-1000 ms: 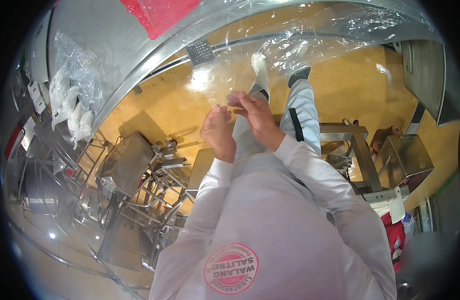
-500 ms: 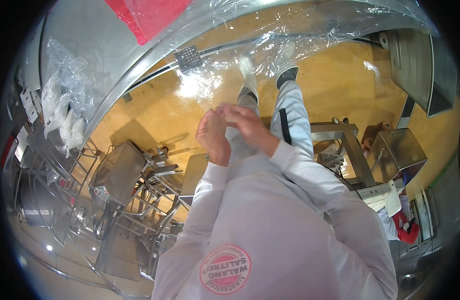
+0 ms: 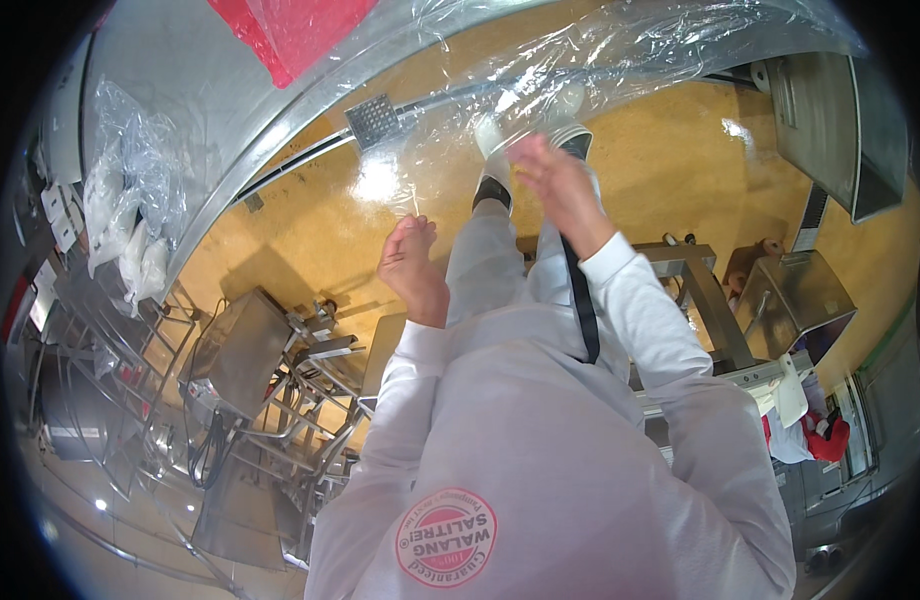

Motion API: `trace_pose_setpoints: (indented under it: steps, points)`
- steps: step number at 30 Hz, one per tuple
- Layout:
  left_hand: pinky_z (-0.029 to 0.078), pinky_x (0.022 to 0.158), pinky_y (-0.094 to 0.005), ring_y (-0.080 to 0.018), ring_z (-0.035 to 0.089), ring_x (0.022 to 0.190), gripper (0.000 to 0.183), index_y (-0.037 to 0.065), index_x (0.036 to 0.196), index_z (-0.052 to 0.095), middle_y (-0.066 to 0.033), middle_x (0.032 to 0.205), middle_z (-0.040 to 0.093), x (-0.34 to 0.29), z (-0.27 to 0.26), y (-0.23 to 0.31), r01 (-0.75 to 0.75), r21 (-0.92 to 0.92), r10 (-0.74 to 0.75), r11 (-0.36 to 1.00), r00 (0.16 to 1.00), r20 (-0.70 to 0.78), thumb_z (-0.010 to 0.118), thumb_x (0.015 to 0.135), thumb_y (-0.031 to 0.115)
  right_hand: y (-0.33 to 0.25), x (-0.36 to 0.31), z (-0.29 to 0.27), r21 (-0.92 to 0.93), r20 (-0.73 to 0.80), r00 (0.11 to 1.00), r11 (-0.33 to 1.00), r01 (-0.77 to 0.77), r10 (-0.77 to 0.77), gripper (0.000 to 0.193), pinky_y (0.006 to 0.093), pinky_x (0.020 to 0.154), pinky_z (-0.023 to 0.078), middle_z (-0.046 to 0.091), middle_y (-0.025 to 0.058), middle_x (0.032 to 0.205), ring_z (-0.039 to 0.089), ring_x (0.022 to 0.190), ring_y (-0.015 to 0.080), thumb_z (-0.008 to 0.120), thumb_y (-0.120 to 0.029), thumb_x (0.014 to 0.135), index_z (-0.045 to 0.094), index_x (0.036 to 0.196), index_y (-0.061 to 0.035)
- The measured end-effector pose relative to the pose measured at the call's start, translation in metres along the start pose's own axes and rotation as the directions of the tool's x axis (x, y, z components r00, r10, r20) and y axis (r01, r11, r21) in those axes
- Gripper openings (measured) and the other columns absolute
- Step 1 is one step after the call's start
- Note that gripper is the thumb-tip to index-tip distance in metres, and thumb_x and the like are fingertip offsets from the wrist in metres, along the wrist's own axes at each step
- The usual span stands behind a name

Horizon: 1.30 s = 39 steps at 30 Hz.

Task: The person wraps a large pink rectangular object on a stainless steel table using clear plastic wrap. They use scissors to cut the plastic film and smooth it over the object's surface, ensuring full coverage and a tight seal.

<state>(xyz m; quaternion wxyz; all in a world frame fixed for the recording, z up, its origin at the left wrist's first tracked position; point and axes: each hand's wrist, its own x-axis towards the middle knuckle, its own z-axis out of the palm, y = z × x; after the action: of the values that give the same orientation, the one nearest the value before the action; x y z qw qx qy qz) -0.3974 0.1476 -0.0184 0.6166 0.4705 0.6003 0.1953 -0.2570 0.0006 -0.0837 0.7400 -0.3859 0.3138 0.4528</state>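
A large clear plastic sheet or bag (image 3: 620, 55) stretches across the top of the view, wrinkled and shiny. My left hand (image 3: 413, 268) is closed in a pinch at the lower left tip of this plastic, with a thin strand of it rising from the fingertips. My right hand (image 3: 563, 188) is farther forward and to the right, beside the plastic. Its fingers look apart and slightly curled, somewhat blurred, with nothing visible in them. Whether those fingertips touch the plastic is hard to make out.
A steel table (image 3: 170, 50) curves along the upper left, carrying red plastic (image 3: 298, 30) and clear bags with white contents (image 3: 130, 230). Steel stands and a box-shaped unit (image 3: 238, 350) are at left. On the right are a metal frame (image 3: 715, 310), a steel box (image 3: 795, 300) and a bin (image 3: 830, 130).
My right hand has moved away from my left hand, forward and to the right, and its fingers have spread. My left hand has shifted slightly left. The plastic has shifted a little.
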Motion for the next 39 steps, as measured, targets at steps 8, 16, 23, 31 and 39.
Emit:
trace_pose_setpoints:
  steps: [8, 16, 23, 31, 39]
  points:
    - [0.048, 0.079, -0.0292, -0.017, 0.059, 0.087, 0.021, -0.005, 0.103, 0.057, -0.0086, 0.095, 0.061, 0.006, -0.009, 0.006, 0.126, -0.064, -0.126, 0.99, 0.992, 0.013, 0.059, 0.09, 0.011, -0.056, -0.005, -0.041, -0.001, -0.172, 0.956, 0.97, 0.242, -0.239, 0.037, 0.0414, 0.097, 0.039, 0.051, 0.004, 0.116, 0.046, 0.117, 0.0216, 0.046, -0.036, 0.096, 0.047, 0.123, -0.0099]
    - [0.047, 0.076, -0.0263, -0.0125, 0.057, 0.081, 0.019, -0.004, 0.098, 0.059, -0.0058, 0.088, 0.061, 0.004, -0.009, -0.002, 0.091, -0.055, -0.085, 0.994, 0.991, 0.101, 0.057, 0.091, 0.013, 0.096, -0.037, 0.072, -0.201, 0.337, 0.926, 0.974, -0.107, 0.171, 0.041, 0.0284, 0.09, 0.041, 0.057, 0.0037, 0.115, 0.054, 0.104, 0.0127, 0.053, -0.033, 0.094, 0.052, 0.123, -0.0041]
    - [0.048, 0.076, -0.0272, -0.0148, 0.059, 0.08, 0.023, -0.006, 0.101, 0.058, -0.0082, 0.091, 0.063, 0.007, -0.005, 0.005, 0.045, -0.037, -0.043, 0.998, 0.997, 0.057, 0.057, 0.091, 0.014, 0.099, -0.022, 0.083, -0.172, 0.233, 0.969, 0.984, -0.038, 0.078, 0.036, 0.0273, 0.09, 0.041, 0.063, 0.0069, 0.108, 0.056, 0.102, 0.0122, 0.054, -0.029, 0.094, 0.061, 0.113, 0.0003]
    - [0.049, 0.076, -0.0283, -0.0172, 0.06, 0.082, 0.023, -0.007, 0.104, 0.058, -0.0111, 0.093, 0.063, 0.007, -0.005, 0.004, 0.089, 0.01, -0.089, 0.996, 0.995, 0.047, 0.059, 0.089, 0.009, 0.037, -0.017, 0.05, -0.238, 0.078, 0.996, 0.97, 0.05, -0.032, 0.041, 0.0314, 0.09, 0.042, 0.063, 0.0063, 0.111, 0.057, 0.104, 0.0164, 0.05, -0.036, 0.095, 0.059, 0.115, -0.0013]
    - [0.051, 0.074, -0.0304, -0.0188, 0.063, 0.077, 0.018, -0.002, 0.094, 0.062, -0.0108, 0.087, 0.065, 0.011, -0.006, -0.002, 0.052, -0.054, -0.05, 0.997, 0.998, 0.033, 0.065, 0.087, 0.015, 0.002, -0.002, -0.004, -0.312, 0.081, 0.946, 0.894, 0.322, -0.313, 0.03, 0.0335, 0.089, 0.042, 0.058, 0.0046, 0.112, 0.054, 0.107, 0.0195, 0.049, -0.034, 0.095, 0.056, 0.11, -0.0074]
